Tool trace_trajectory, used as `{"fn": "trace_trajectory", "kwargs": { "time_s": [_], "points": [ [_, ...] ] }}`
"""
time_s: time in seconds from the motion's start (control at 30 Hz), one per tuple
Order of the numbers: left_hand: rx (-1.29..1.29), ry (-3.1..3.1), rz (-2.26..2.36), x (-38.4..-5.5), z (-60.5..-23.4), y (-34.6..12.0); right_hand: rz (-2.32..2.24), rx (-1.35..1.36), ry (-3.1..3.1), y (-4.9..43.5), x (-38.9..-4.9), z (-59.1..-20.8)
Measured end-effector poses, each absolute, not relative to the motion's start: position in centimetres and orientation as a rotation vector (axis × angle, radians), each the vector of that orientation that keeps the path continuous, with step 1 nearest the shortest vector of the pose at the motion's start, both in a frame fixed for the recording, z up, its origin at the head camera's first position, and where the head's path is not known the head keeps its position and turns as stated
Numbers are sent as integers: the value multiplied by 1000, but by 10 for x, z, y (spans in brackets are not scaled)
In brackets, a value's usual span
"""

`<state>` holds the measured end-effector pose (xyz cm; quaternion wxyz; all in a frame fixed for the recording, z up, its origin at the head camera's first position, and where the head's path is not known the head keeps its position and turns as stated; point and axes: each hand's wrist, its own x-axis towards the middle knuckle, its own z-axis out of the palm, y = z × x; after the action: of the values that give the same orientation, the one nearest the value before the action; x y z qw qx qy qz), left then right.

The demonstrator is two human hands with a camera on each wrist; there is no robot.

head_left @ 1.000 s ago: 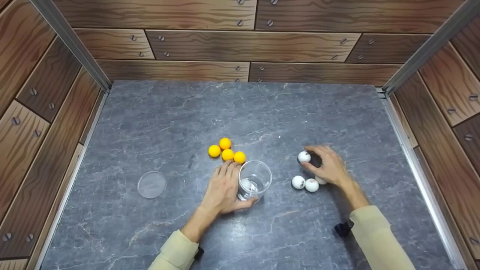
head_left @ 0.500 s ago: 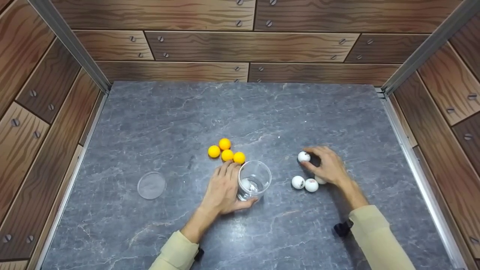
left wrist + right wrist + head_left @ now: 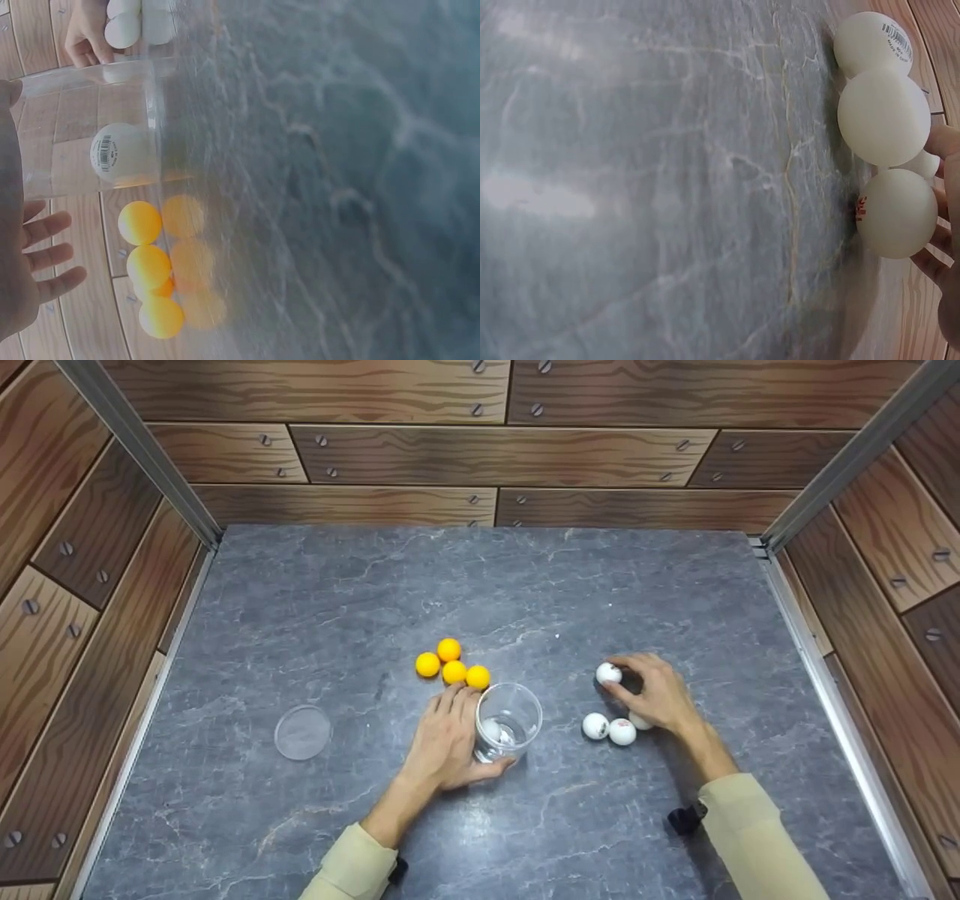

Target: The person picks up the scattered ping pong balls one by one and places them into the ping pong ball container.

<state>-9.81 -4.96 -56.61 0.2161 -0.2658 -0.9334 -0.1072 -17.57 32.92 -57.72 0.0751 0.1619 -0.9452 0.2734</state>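
The left hand (image 3: 445,741) holds a cup (image 3: 527,727); four orange balls (image 3: 454,673) lie between its ten and eleven o'clock, while the right hand (image 3: 660,695) pinches a white ball (image 3: 608,673) at two.

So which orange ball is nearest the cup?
The rightmost orange ball in the head view, close by the cup; the other three orange balls lie farther left.

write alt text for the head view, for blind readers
A left hand holds a clear cup containing one white ball; the right hand pinches another white ball. Four orange balls, three more white balls and a clear disc lie on a grey table.
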Motion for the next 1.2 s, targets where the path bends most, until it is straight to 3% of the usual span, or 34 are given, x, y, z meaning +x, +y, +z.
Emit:
{"fn": "trace_trajectory", "kwargs": {
  "time_s": [1.2],
  "points": [
    [-739,-2611,-266,-97,-564,-49,851,723,-2509,292,-158,-533]
  ]
}}
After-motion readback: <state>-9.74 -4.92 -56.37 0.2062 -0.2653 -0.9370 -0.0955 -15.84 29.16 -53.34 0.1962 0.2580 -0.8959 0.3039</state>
